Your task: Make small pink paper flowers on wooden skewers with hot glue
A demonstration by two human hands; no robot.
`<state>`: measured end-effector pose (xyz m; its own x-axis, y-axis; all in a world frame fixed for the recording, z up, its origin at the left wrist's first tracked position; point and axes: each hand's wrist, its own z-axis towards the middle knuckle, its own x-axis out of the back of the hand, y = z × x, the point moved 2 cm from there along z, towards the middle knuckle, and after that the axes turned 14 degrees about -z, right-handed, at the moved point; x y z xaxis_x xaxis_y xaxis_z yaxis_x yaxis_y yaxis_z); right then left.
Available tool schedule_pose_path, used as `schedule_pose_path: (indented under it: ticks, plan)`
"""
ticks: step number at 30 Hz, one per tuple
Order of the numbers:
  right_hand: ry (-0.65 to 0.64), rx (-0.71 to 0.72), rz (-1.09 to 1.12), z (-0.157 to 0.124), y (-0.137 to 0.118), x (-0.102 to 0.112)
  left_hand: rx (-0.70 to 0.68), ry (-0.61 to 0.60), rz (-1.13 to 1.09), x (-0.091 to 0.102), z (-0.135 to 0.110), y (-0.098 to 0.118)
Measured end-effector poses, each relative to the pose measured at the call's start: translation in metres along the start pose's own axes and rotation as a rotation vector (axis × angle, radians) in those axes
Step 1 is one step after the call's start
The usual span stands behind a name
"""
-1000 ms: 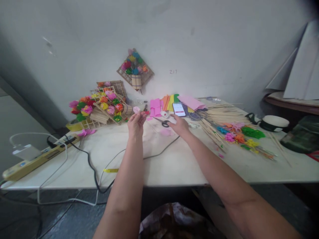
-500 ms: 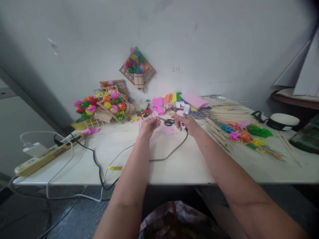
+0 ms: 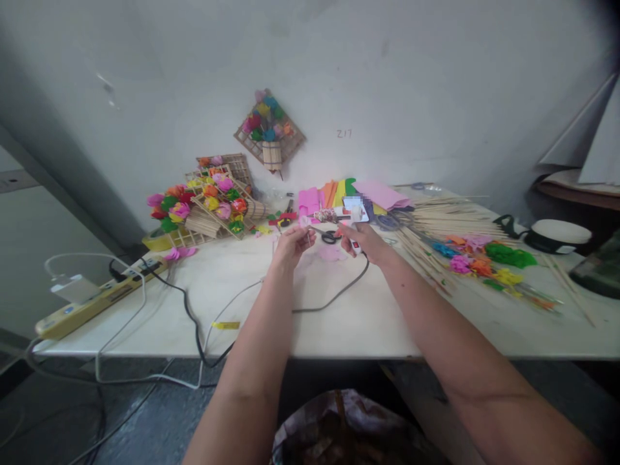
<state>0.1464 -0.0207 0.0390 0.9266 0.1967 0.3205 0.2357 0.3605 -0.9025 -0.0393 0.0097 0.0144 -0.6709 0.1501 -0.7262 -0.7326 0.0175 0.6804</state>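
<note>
My left hand (image 3: 290, 243) is raised over the white table (image 3: 339, 323) with its fingers pinched on a small pink paper flower (image 3: 304, 221). My right hand (image 3: 361, 240) is closed round a white glue gun (image 3: 356, 227) with a red switch; its black cord (image 3: 329, 298) trails toward me across the table. The gun's tip points left toward the flower, close to it. Black-handled scissors (image 3: 330, 237) lie on the table between and behind the two hands. A scrap of pink paper (image 3: 330, 253) lies under them.
Wooden lattice baskets of paper flowers (image 3: 208, 206) stand at the back left. Coloured paper sheets (image 3: 339, 192) and a phone (image 3: 356, 208) lie behind my hands. Bamboo skewers and paper flowers on sticks (image 3: 465, 255) spread to the right. A power strip (image 3: 92, 300) with cables lies at the left edge.
My right hand left the table by the scissors, picked up the glue gun and brought it toward the flower. My left hand lowered the flower and moved it right, toward the gun.
</note>
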Motion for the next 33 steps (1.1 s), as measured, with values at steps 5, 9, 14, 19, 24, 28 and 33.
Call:
schedule_pose_path:
  ticks: [5,9,14,19,24,28,33]
  plan:
    - [-0.003,-0.011,-0.012,-0.0002,-0.0004,-0.0002,-0.005,0.006,-0.001,-0.0009,-0.0008,0.0]
    - [-0.001,-0.018,-0.003,-0.0002,-0.0005,0.0001,-0.009,0.022,0.011,0.0002,-0.0005,-0.0004]
    - [-0.006,-0.01,-0.027,-0.002,-0.003,0.0008,-0.015,0.021,0.022,0.0016,0.0002,-0.0003]
    - [-0.015,-0.01,-0.041,-0.0028,-0.0046,0.0003,-0.018,0.019,0.013,0.0014,-0.0005,-0.0001]
    - [-0.034,0.017,-0.059,-0.0022,-0.0042,-0.0001,-0.025,0.016,0.0,0.0008,-0.0009,0.0001]
    - [-0.034,0.018,-0.092,-0.0019,-0.0029,0.0005,-0.032,0.027,-0.003,0.0014,-0.0001,-0.0001]
    - [-0.023,-0.004,-0.101,-0.0017,-0.0018,0.0004,-0.032,0.02,0.001,0.0014,0.0005,-0.0003]
